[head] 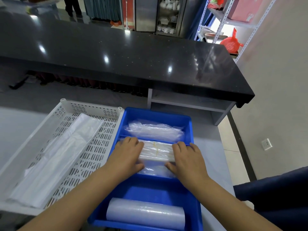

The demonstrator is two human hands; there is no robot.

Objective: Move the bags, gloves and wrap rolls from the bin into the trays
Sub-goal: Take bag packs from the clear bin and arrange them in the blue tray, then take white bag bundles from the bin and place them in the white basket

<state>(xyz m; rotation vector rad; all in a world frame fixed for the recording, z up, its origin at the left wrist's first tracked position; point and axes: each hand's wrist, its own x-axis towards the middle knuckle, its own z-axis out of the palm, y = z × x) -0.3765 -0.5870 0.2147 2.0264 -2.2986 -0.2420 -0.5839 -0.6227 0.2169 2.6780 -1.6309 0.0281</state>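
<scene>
Packet of clear bags (157,151): middle compartment of blue bin (186,120), long axis left-right. Left hand (128,154) and right hand (187,157) grasp its ends (equally near); white tray (90,107) lies left.

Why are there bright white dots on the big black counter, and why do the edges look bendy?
In the head view, the dots on the black counter are glare from lights reflecting off its shiny top; the wide-angle lens bends straight lines, so the counter and the white tray look curved; the left hand and right hand look fairly sharp, the far shelves softer.
</scene>
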